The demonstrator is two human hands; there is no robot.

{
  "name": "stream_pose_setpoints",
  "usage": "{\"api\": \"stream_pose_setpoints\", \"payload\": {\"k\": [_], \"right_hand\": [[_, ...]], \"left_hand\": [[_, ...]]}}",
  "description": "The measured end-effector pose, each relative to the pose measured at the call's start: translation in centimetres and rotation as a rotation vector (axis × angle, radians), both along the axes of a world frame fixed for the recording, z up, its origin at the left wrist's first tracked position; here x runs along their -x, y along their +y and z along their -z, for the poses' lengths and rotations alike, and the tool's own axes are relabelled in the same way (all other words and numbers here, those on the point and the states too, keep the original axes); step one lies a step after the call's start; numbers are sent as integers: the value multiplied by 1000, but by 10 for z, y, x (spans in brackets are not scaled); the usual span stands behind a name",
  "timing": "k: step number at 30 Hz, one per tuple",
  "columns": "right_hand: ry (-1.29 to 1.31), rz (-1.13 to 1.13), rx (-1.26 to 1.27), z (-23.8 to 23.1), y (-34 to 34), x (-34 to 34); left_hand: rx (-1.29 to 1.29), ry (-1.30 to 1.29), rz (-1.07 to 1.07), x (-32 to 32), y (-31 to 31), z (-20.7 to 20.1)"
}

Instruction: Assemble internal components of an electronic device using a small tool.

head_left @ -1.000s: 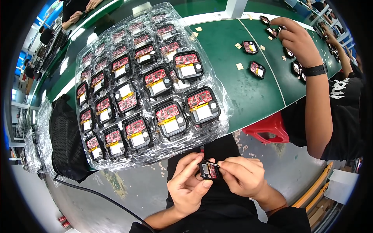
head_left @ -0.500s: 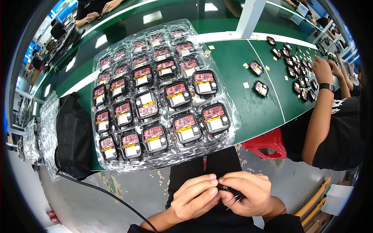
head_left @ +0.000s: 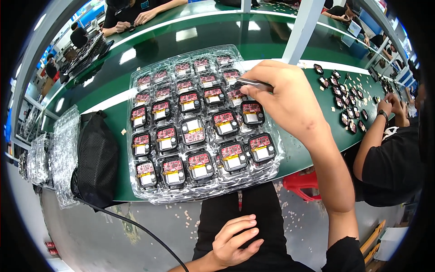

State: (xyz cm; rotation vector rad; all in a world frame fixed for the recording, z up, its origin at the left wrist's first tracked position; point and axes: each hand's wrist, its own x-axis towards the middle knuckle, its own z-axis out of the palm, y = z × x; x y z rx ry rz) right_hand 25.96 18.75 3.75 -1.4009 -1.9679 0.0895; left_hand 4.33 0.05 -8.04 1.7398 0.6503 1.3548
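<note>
My right hand reaches over the back right of a clear plastic tray, closed on a pair of metal tweezers. The tweezer tips point left, close above the units in the tray's right rows; whether they touch one cannot be told. Rows of square black device housings fill the tray, showing red circuit boards, yellow tape and silver-white blocks. One housing in the middle is turned the other way round. Over my lap hovers my left hand, its fingers apart and nothing in it.
Left of the tray lies a black mesh bag, with a black cable running down from it. Stacked clear trays stand beyond. On the green bench at right are loose housings near a co-worker's arm. A red stool stands below.
My hands were together over my lap around a small dark object. The right has risen forward to the tray with the tweezers; the left has opened and stays low.
</note>
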Motion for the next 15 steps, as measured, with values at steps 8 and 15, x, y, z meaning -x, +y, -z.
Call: {"api": "stream_pose_setpoints", "payload": {"k": [8, 15], "right_hand": [[-95, -116, 114, 7, 11, -5], [113, 322, -33, -3, -40, -32]], "left_hand": [[58, 40, 5, 0, 6, 5], [32, 84, -21, 2, 13, -2]]}}
